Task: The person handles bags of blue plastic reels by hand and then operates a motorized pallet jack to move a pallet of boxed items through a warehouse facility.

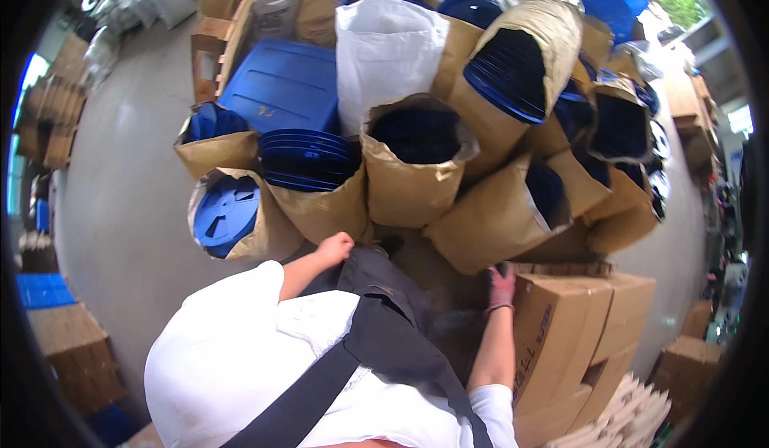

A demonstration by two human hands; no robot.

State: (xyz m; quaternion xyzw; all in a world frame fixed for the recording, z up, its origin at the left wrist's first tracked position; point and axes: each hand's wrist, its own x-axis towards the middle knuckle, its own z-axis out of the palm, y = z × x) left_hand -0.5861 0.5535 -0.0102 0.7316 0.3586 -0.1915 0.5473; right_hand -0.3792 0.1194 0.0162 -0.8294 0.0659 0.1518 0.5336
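My left hand point(335, 248) is bare and curled at the bottom edge of a brown paper sack point(324, 208) filled with stacked blue plastic reels point(308, 158). It looks closed on the sack's lower fold. My right hand point(502, 285) wears a pink glove. Its fingers are spread and it holds nothing, resting by the top corner of a stack of cardboard boxes point(577, 320). Just ahead of me lie two more sacks: an open one with a dark inside point(412, 172), and one tipped on its side point(497, 216).
Many more brown sacks of blue reels are piled ahead, with a white bag point(384, 48) and a blue plastic crate point(280, 84) behind them. A sack showing a reel face point(228, 216) lies at the left. Wooden pallets point(68, 352) stand on the grey concrete floor point(128, 184).
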